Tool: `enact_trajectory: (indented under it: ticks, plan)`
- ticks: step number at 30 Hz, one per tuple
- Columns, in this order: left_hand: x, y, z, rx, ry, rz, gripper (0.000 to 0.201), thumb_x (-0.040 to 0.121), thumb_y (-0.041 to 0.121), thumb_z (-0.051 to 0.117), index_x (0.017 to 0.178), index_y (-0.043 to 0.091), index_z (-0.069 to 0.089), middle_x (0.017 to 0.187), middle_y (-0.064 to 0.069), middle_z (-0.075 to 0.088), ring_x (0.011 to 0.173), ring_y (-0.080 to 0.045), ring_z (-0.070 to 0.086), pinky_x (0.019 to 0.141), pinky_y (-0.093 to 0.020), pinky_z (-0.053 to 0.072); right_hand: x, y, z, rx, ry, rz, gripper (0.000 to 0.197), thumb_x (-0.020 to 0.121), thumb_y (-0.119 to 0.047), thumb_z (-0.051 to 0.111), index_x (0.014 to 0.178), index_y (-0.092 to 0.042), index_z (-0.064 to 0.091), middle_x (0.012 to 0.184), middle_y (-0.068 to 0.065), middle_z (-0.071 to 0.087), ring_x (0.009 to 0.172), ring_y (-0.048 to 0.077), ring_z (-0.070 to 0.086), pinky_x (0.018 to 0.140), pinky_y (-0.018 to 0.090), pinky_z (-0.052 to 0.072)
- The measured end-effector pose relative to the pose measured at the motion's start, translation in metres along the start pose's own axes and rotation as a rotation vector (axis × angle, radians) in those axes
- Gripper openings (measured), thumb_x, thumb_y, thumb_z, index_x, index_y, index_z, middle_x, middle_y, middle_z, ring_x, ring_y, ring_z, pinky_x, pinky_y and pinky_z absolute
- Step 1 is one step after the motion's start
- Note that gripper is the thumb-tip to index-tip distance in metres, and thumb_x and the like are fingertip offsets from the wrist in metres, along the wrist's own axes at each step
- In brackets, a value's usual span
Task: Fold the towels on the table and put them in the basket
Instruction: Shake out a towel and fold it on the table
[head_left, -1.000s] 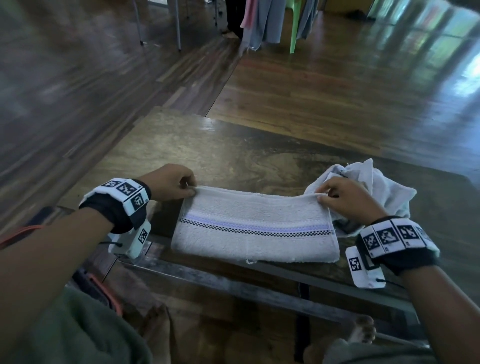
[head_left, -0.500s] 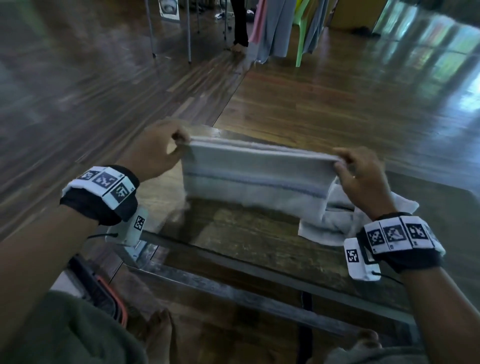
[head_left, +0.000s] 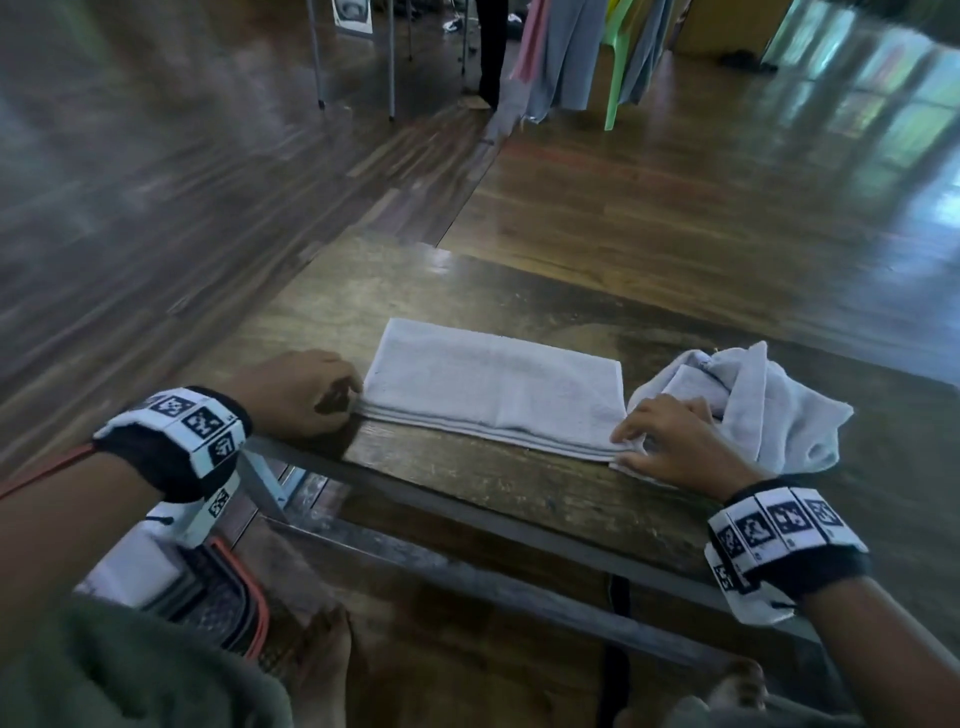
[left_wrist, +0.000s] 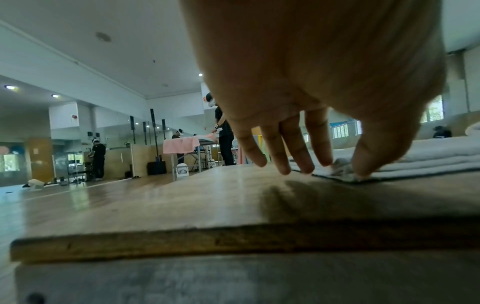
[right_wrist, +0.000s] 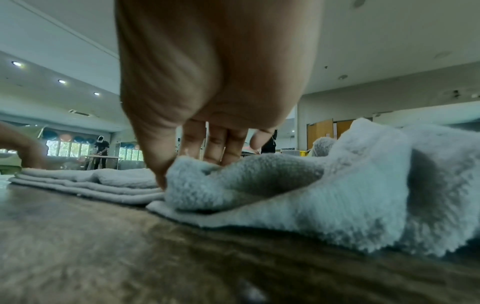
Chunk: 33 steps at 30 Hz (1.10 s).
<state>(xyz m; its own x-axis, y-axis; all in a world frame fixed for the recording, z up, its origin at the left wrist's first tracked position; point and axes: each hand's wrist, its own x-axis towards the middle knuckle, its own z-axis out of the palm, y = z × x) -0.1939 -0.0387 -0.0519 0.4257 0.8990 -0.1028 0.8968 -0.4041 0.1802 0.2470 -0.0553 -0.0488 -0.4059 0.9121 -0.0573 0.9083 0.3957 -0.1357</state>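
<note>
Pinching the folded towel (head_left: 493, 384) ends near the desk's (head_left: 519, 493) front edge, both hands, left hand (head_left: 298, 392) and right hand (head_left: 670, 441), risk snagging the crumpled towel (head_left: 769, 410) touching its right end.

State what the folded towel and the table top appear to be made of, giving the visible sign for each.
Folded towel: looks like pale looped terry cloth, probably cotton; nubby pile shows in the right wrist view. Table top: seems wood board, worn matt finish; grain and a raw layered edge show.
</note>
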Motion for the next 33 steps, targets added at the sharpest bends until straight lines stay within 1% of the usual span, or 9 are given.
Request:
enact_trajectory:
  ticks: [2, 5, 12, 16, 21, 24, 26, 28, 33]
  plan:
    - [-0.003, -0.001, 0.003, -0.037, 0.103, 0.026, 0.024, 0.078, 0.035, 0.067, 0.099, 0.027, 0.060, 0.097, 0.007, 0.060, 0.088, -0.013, 0.054, 0.077, -0.031, 0.046, -0.001, 0.000, 0.000, 0.000, 0.056, 0.011, 0.015, 0.081, -0.034, 0.067, 0.096, -0.031, 0.068, 0.096, -0.011, 0.063, 0.096, 0.007, 0.051, 0.082, 0.034, 0.027]
    - [-0.003, 0.007, 0.005, -0.063, 0.199, 0.054, 0.018, 0.083, 0.029, 0.067, 0.099, 0.022, 0.066, 0.099, 0.006, 0.061, 0.086, -0.008, 0.048, 0.078, -0.026, 0.039, 0.000, -0.002, 0.001, -0.025, 0.045, 0.009, 0.015, 0.083, -0.030, 0.065, 0.097, -0.030, 0.069, 0.097, -0.011, 0.064, 0.099, 0.008, 0.051, 0.082, 0.032, 0.024]
    - [0.008, 0.018, 0.010, -0.113, 0.179, 0.051, 0.011, 0.085, 0.014, 0.064, 0.093, 0.016, 0.071, 0.098, 0.000, 0.067, 0.086, -0.019, 0.060, 0.075, -0.026, 0.041, 0.001, -0.008, -0.002, -0.043, 0.068, 0.014, 0.014, 0.086, -0.020, 0.062, 0.093, -0.025, 0.072, 0.097, -0.007, 0.067, 0.100, 0.013, 0.054, 0.084, 0.031, 0.023]
    - [0.006, 0.012, 0.008, -0.111, 0.281, 0.061, 0.009, 0.084, 0.011, 0.064, 0.090, 0.016, 0.069, 0.094, 0.000, 0.066, 0.076, -0.012, 0.052, 0.069, -0.025, 0.036, -0.005, -0.006, -0.006, -0.063, 0.216, 0.003, 0.016, 0.083, -0.010, 0.065, 0.084, -0.024, 0.073, 0.094, -0.004, 0.069, 0.098, 0.020, 0.058, 0.085, 0.040, 0.029]
    - [0.003, 0.007, 0.012, -0.069, 0.202, 0.045, 0.007, 0.085, 0.016, 0.063, 0.089, 0.020, 0.067, 0.094, 0.005, 0.063, 0.080, -0.013, 0.054, 0.073, -0.024, 0.033, -0.007, -0.010, -0.008, -0.118, 0.014, 0.007, 0.018, 0.089, -0.027, 0.057, 0.099, -0.031, 0.071, 0.102, -0.011, 0.063, 0.105, 0.012, 0.048, 0.085, 0.034, 0.019]
    - [0.001, 0.009, 0.012, -0.027, 0.259, 0.051, 0.006, 0.082, 0.025, 0.065, 0.088, 0.025, 0.064, 0.092, 0.010, 0.060, 0.086, -0.013, 0.055, 0.081, -0.029, 0.034, -0.004, -0.011, -0.007, -0.031, 0.105, -0.006, 0.017, 0.085, -0.024, 0.059, 0.094, -0.030, 0.072, 0.094, -0.010, 0.063, 0.095, 0.006, 0.044, 0.084, 0.035, 0.022]
    - [0.000, 0.014, 0.011, 0.010, 0.289, 0.056, 0.014, 0.079, 0.032, 0.068, 0.091, 0.025, 0.064, 0.095, 0.009, 0.062, 0.090, -0.013, 0.056, 0.084, -0.030, 0.032, -0.002, -0.013, -0.006, -0.017, 0.118, -0.021, 0.015, 0.083, -0.026, 0.061, 0.095, -0.030, 0.070, 0.090, -0.011, 0.062, 0.093, 0.006, 0.045, 0.083, 0.035, 0.022]
    - [0.002, 0.019, 0.014, 0.053, 0.275, 0.084, 0.019, 0.078, 0.034, 0.070, 0.095, 0.026, 0.065, 0.098, 0.008, 0.064, 0.093, -0.014, 0.057, 0.085, -0.029, 0.029, -0.001, -0.019, -0.004, -0.044, 0.081, -0.042, 0.014, 0.084, -0.031, 0.060, 0.096, -0.032, 0.068, 0.091, -0.012, 0.062, 0.093, 0.008, 0.048, 0.081, 0.032, 0.018]
    - [0.008, 0.019, 0.017, 0.029, 0.221, 0.063, 0.008, 0.085, 0.031, 0.063, 0.091, 0.028, 0.067, 0.098, 0.011, 0.065, 0.094, -0.012, 0.057, 0.086, -0.026, 0.026, -0.001, -0.026, -0.002, -0.070, -0.012, -0.035, 0.018, 0.090, -0.030, 0.053, 0.103, -0.032, 0.065, 0.099, -0.011, 0.060, 0.098, 0.008, 0.049, 0.080, 0.028, 0.013]
